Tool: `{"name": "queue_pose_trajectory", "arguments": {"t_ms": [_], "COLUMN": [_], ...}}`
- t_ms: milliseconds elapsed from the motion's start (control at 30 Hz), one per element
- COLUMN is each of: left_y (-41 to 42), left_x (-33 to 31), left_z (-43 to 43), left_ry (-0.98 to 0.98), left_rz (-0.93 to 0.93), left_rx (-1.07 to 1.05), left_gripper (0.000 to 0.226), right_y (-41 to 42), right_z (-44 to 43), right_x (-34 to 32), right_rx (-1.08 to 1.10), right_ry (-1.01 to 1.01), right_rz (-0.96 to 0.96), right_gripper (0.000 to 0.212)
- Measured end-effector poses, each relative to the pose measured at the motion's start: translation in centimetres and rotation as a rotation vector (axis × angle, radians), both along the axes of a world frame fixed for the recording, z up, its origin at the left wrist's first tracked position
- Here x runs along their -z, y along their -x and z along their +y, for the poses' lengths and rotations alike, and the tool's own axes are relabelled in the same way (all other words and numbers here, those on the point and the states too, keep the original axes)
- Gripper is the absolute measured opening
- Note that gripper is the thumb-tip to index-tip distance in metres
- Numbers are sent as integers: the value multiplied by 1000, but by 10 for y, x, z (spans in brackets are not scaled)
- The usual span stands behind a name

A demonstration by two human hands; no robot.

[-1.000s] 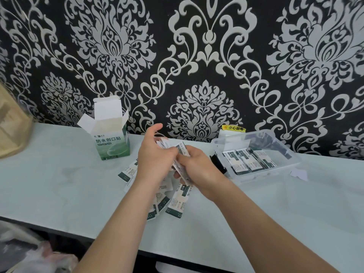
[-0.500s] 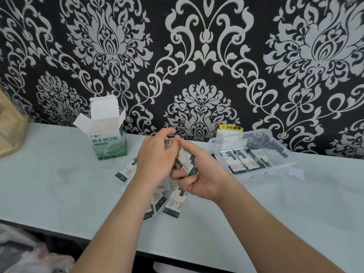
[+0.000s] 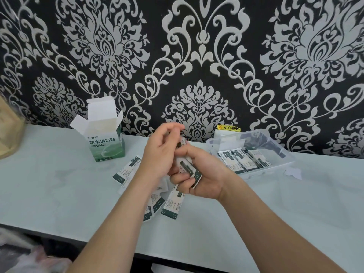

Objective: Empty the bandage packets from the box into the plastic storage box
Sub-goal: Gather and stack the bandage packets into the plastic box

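Note:
A green and white bandage box point(image 3: 106, 142) stands upright with its flaps open at the back left of the table. Several loose bandage packets point(image 3: 170, 205) lie on the table under my hands. My right hand point(image 3: 199, 174) grips a small stack of packets point(image 3: 189, 168), palm turned up. My left hand point(image 3: 159, 154) is against the top of that stack, fingers curled and pinching at it. The clear plastic storage box point(image 3: 279, 162) sits to the right of my hands with several packets point(image 3: 242, 160) lying flat inside.
A patterned black and silver wall runs right behind the table. A tan bag point(image 3: 9, 134) sits at the far left edge. A small white paper scrap point(image 3: 293, 172) lies right of the storage box. A yellow warning label point(image 3: 228, 128) shows behind it.
My hands have stayed together over the loose packets, shuffling the stack. The right hand has turned more palm-up and the left fingers have lifted towards the stack's top.

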State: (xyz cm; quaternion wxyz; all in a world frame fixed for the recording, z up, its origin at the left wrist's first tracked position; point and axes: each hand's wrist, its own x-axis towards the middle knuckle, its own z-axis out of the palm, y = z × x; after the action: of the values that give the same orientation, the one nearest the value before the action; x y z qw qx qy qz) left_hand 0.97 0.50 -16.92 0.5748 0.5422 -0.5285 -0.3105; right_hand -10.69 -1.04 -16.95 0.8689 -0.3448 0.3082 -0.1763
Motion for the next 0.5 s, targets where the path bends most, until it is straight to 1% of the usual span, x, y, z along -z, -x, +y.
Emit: {"name": "queue_pose_trajectory", "arguments": {"t_ms": [33, 67, 100, 133, 167, 200, 233, 267, 333, 367, 433, 500], "left_y": [-1, -4, -8, -12, -14, -12, -8, -1, 15, 19, 25, 28], "left_x": [-3, -4, -2, 2, 8, 14, 20, 25, 32, 35, 36, 35], "left_z": [-2, -4, -8, -14, -19, -23, -26, -29, -34, -37, -44, -51], "left_ry": [-12, -30, -54, -94, -154, -242, -323, -376, -397, -400, -460, -535], "left_rz": [150, 255, 258, 103, -167, -462, -701, -860, -1040, -1092, -1120, -1118], "left_rx": [-8, -30, -70, -106, -110, -76, -20, 44, 153, 186, 218, 225], "left_gripper": [25, 25, 24, 21, 19, 24, 37, 52, 75, 82, 86, 85], "right_y": [1, 2, 4, 8, 14, 20, 26, 32, 43, 46, 52, 56], "right_z": [-1, -2, -5, -8, -11, -14, -16, -18, -19, -19, -19, -21], "right_x": [-4, -8, -13, -19, -24, -29, -33, -35, -37, -36, -34, -30], "right_rx": [23, 69, 146, 247, 356, 456, 540, 602, 675, 691, 707, 698], "right_ry": [29, 77, 135, 184, 210, 217, 213, 207, 223, 255, 366, 509], "right_rz": [11, 24, 32, 29, 9, -25, -60, -85, -79, -47, 63, 216], "right_gripper": [19, 17, 17, 20, 21, 21, 19, 14, 4, 3, 7, 12]}}
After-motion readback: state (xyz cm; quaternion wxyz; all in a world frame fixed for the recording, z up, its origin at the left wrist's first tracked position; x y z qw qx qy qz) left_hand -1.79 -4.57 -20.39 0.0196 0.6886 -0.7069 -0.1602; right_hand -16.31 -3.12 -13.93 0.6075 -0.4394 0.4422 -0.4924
